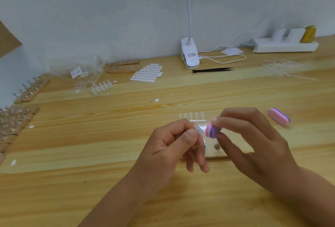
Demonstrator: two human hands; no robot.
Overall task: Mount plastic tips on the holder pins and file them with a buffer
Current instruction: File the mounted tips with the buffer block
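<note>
The left hand (168,147) pinched a clear plastic tip (199,130) between thumb and forefinger, just above the wooden holder (222,153) on the table (108,136). The right hand (253,139) gripped a pink-and-purple buffer (211,131) between its fingertips and thumb, also above the holder. The buffer's end was at the tip, though blur hid whether they touched. Just behind the holder lay a strip of clear tips (192,118). A second buffer (279,119) lay to the holder's right. Well behind the holder sat black tweezers (212,70) and a white clip lamp (190,54), and behind it to the left a sheet of white tabs (147,74).
</note>
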